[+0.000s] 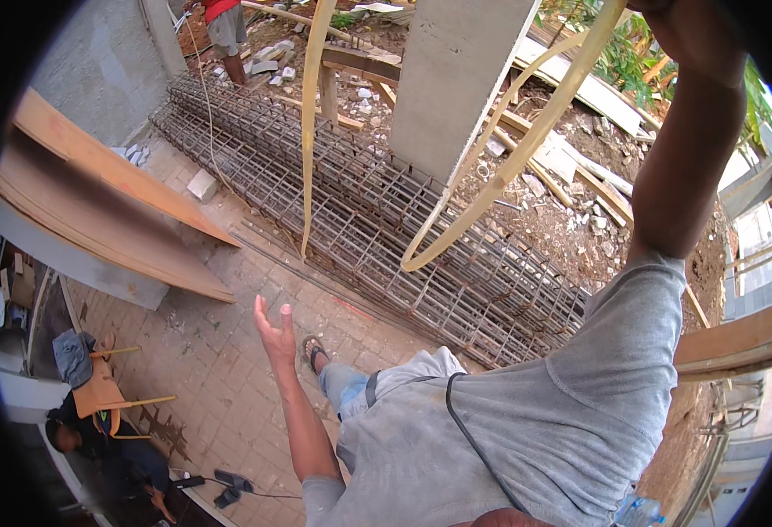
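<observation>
Left fingers (287,320) spread apart; right hand (691,35), grip unclear, is raised high, likely why the hose (537,139) hangs looped.

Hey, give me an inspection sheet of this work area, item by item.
Surface: paved floor, dusty in places.
Job's things: pale yellow hose, its loop hanging across the view of the rebar cages.
Clutter: rubble and planks beyond the cages.
Hands: left hand open, empty; right hand raised near the hose, partly out of frame, grip unclear.
Cables: dark cable on the floor near sandals.
Surroundings: concrete column; person in red, upper left.
</observation>
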Tool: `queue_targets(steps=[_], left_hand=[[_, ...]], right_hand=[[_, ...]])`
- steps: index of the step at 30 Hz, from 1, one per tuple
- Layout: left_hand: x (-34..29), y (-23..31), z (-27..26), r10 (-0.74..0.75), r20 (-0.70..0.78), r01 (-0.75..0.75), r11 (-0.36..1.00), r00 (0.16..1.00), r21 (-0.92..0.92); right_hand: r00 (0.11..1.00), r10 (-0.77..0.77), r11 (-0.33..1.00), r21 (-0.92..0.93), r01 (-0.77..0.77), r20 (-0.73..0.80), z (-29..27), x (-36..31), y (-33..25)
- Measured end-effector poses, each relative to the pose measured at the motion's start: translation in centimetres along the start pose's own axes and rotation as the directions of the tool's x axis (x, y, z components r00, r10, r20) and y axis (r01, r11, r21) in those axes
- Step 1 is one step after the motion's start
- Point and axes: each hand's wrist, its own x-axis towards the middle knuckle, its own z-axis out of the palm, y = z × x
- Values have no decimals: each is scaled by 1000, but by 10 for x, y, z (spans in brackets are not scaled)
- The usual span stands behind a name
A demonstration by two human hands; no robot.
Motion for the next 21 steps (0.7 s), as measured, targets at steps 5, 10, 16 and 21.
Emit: queue_targets(steps=[5,10,16,21], left_hand=[[173,152,29,609,311,-594,790,730,-152],[217,147,79,438,803,-314,891,405,-328],[282,-66,82,-151,864,58,988,480,140],[459,-160,39,-329,441,248,941,835,233]], right_hand=[[972,79,984,-171,-42,221,10,24,20],[983,184,938,299,-174,-5,-14,14,9],[905,305,919,341,-198,-296,-3,7,34],[784,329,928,334,-165,-526,36,-9,118]])
